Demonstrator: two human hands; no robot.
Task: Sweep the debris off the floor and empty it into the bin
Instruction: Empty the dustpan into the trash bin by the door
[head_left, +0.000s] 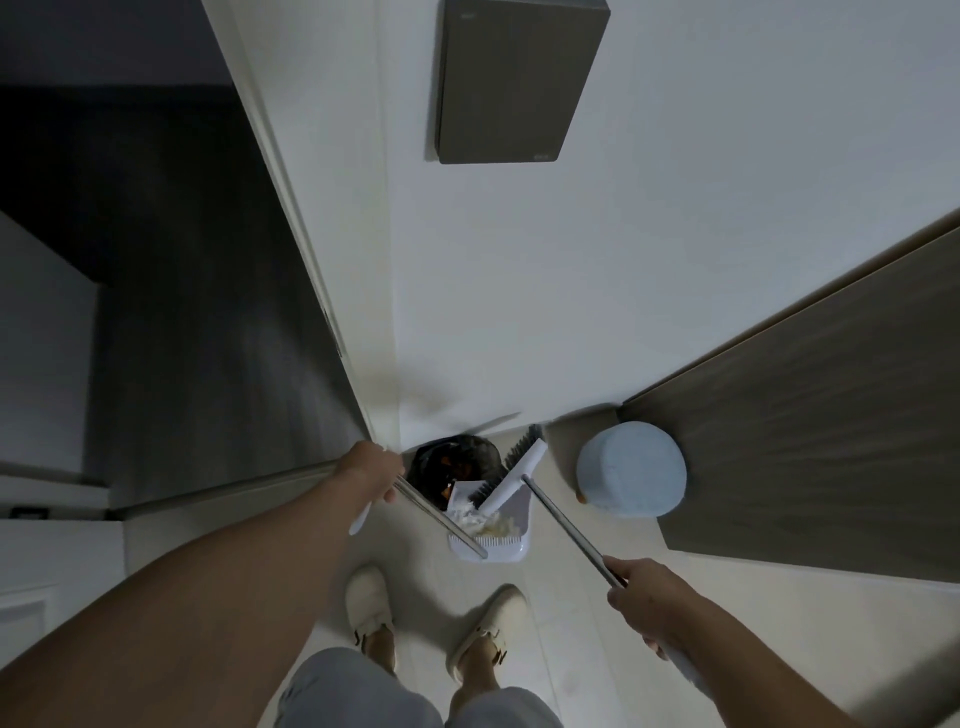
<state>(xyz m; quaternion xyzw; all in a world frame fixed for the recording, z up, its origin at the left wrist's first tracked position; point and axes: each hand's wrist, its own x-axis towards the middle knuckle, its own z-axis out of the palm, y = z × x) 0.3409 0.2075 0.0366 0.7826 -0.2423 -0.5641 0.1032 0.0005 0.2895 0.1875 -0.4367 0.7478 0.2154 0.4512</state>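
Observation:
A white long-handled dustpan (506, 545) stands tilted toward a bin lined with a black bag (452, 460) in the corner. Pale crumpled debris (491, 522) lies inside the pan. My left hand (370, 470) grips the dustpan's metal pole (441, 517) near its top. My right hand (641, 590) holds the broom's metal pole (566, 530). The broom's white head with dark bristles (511, 470) rests inside the pan's mouth, just beside the bin's rim.
A light blue round stool (631, 470) stands right of the bin against a dark wooden panel (831, 441). A white wall carries a dark box (519, 78). A door frame and dark room lie on the left. My two slippered feet (431, 623) stand on pale tiles.

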